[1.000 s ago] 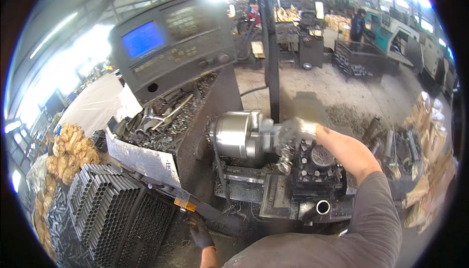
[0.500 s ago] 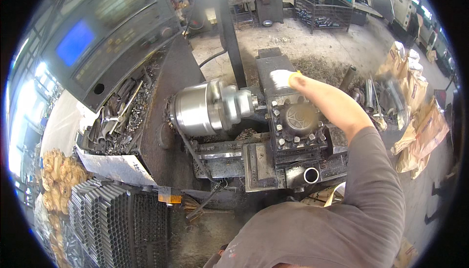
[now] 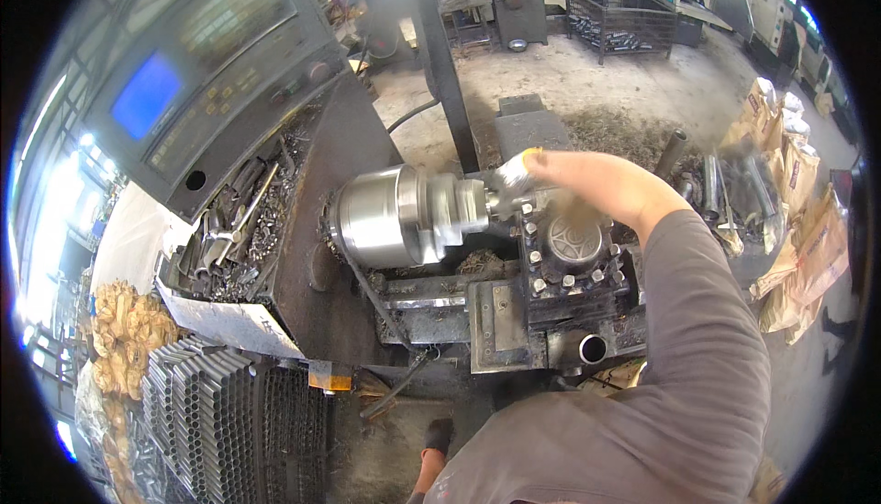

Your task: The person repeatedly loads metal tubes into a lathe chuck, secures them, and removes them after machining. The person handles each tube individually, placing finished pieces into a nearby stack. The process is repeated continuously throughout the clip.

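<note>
My right hand (image 3: 516, 176), in a white glove with a yellow cuff, reaches over the lathe's square tool post (image 3: 571, 252). It is beside the tool end that faces the chuck, close to the end of the chuck jaws. Its fingers are smeared by motion, so their grip does not show. The shiny steel chuck (image 3: 381, 218) is to the left, and its stepped jaws (image 3: 454, 215) look blurred. My left hand is out of view. Below the tool post, a short metal tube (image 3: 587, 350) points its open end toward me.
A tray of tools and metal chips (image 3: 234, 229) sits left of the chuck, under the control panel (image 3: 197, 72) with a blue screen. Stacked steel tubes (image 3: 197, 412) stand at lower left. Paper sacks (image 3: 812, 247) line the right. A wire cage (image 3: 619, 27) stands behind.
My right hand has moved from the block behind the tool post toward the tool and chuck jaws. The view has shifted slightly, and a dark shoe and ankle now show low down.
</note>
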Motion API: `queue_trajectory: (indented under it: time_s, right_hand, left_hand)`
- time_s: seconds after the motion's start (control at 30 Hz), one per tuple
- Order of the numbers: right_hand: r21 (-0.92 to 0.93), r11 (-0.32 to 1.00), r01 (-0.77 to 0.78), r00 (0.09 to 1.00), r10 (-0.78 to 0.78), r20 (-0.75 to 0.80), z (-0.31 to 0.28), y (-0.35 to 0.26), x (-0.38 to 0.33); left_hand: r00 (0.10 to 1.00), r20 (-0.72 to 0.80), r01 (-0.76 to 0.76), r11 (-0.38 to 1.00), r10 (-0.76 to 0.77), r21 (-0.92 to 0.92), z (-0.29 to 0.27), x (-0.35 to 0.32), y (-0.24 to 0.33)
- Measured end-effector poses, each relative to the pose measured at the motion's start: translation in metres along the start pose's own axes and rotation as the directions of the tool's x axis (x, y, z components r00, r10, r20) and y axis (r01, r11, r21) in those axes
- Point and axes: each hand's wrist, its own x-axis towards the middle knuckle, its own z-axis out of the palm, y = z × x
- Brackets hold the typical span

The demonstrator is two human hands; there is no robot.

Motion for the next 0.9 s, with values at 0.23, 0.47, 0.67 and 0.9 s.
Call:
queue_trajectory:
  time_s: [0.23, 0.47, 0.67, 0.9]
  right_hand:
    - [0.194, 0.447, -0.873, 0.419, 0.892, -0.171, -0.013, -0.117, -0.063]
    - [0.417, 0.476, -0.774, -0.074, 0.587, -0.806, 0.013, -0.301, -0.121]
    - [0.963, -0.143, -0.228, -0.724, 0.686, -0.069, 0.231, -0.481, -0.196]
    - [0.583, -0.718, -0.379, -0.858, 0.509, 0.069, 0.395, -0.558, -0.19]
  left_hand:
    - [0.952, 0.295, 0.049, 0.992, -0.082, 0.119, 0.018, -0.014, -0.033]
    - [0.96, 0.281, -0.037, 0.998, 0.019, 0.057, -0.003, 0.033, -0.035]
    - [0.9, 0.262, -0.37, 0.928, 0.35, 0.031, -0.02, 0.103, -0.037]
    - [0.923, 0.237, -0.23, 0.927, 0.304, -0.295, -0.051, 0.157, -0.023]
